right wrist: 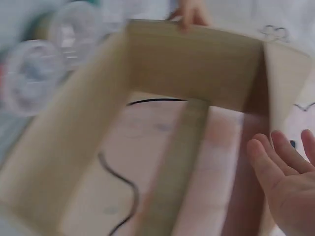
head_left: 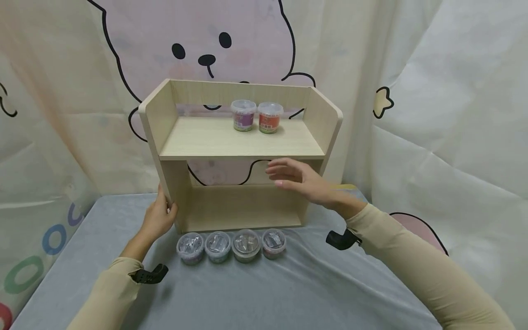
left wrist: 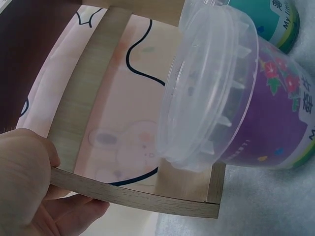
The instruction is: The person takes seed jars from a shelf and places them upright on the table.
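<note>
A pale two-tier wooden shelf point(head_left: 243, 142) stands on the cloth-covered table. My left hand point(head_left: 158, 217) grips the edge of its left side panel; in the left wrist view the thumb and fingers point(left wrist: 74, 211) lie on either side of the board. In front of the shelf's right half, near the upper board's front edge, my right hand point(head_left: 303, 181) hovers with loosely extended fingers and holds nothing. Two lidded plastic tubs, one with a purple label point(head_left: 243, 117) and one with an orange-red label point(head_left: 269, 119), sit side by side on the upper board.
Several more clear-lidded tubs point(head_left: 246, 246) line up on the grey-blue cloth point(head_left: 268, 298) before the shelf's lower front edge. A teal-labelled tub point(left wrist: 280, 24) shows among them in the left wrist view. Behind the shelf hangs a printed curtain point(head_left: 338, 55).
</note>
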`<move>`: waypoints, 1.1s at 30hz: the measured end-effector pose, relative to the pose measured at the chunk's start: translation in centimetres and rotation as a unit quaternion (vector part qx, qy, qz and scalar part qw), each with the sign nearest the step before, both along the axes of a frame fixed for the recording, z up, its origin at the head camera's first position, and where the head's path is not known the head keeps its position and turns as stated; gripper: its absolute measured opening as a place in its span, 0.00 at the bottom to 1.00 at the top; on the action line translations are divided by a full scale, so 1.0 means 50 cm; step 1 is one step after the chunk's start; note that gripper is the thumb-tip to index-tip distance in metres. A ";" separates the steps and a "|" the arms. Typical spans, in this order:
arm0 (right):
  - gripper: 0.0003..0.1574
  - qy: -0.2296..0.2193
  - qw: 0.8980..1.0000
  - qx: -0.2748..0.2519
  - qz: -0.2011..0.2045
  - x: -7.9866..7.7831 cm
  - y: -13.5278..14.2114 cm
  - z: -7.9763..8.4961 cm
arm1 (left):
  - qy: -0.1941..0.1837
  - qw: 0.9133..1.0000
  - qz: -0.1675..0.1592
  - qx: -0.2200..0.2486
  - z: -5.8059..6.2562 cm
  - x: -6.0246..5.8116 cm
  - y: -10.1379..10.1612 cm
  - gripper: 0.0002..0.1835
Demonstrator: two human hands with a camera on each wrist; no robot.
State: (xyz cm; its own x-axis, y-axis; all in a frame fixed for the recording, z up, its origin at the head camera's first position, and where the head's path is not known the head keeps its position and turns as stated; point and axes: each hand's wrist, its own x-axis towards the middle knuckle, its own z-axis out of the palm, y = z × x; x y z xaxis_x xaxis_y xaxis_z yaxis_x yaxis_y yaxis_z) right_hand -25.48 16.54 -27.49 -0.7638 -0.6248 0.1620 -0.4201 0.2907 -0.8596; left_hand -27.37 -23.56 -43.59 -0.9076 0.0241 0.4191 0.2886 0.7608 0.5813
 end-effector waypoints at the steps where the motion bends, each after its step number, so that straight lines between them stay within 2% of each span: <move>1: 0.33 -0.003 1.000 -0.010 -0.003 -0.004 -0.008 0.017 | 0.000 1.000 0.001 0.000 0.000 0.000 0.000 0.40; 4: 0.36 -0.015 0.999 -0.037 -0.015 -0.021 -0.035 0.058 | 0.004 1.000 0.004 0.000 -0.002 0.002 0.000 0.39; 8: 0.38 -0.028 0.997 -0.060 -0.038 -0.058 -0.078 0.086 | 0.010 1.000 0.004 -0.001 -0.006 0.005 0.000 0.39; 16: 0.48 -0.051 0.990 -0.063 -0.114 -0.126 -0.156 0.117 | 0.014 1.000 0.006 -0.002 -0.010 0.006 -0.001 0.40; 19: 0.52 -0.075 0.985 -0.068 -0.138 -0.149 -0.175 0.124 | 0.014 1.000 0.007 -0.003 -0.007 0.003 -0.001 0.40; 23: 0.57 -0.106 0.979 -0.089 -0.152 -0.180 -0.200 0.124 | 0.006 1.000 0.009 -0.006 -0.007 0.001 -0.004 0.39; 33: 0.63 -0.107 0.976 -0.016 -0.190 -0.236 -0.220 0.139 | 0.007 1.000 0.011 -0.008 -0.008 -0.001 -0.001 0.39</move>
